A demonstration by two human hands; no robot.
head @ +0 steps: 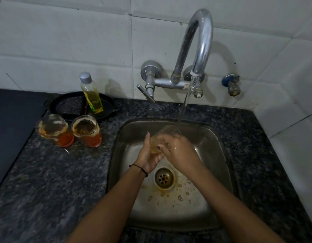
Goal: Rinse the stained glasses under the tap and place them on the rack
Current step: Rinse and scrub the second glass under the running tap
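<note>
Over the sink (213,204), a glass (158,142) is clasped in the grip of both the left hand (149,155) and right hand (179,149), under the tap (200,42) stream.

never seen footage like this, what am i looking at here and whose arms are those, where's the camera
There is no machine here: the single picture comes from a wide-angle camera worn on a person's head, looking down at their own bare arms. They stand at a stainless steel sink set in a dark speckled granite counter. Water runs from the curved chrome tap. The left hand and right hand together hold a clear drinking glass tilted under the stream; it has yellowish liquid at its base. On the counter to the left wait two more clear glasses with orange residue, beside a black round pan and a clear bottle of yellow liquid with a grey cap. No rack is in view.
</note>
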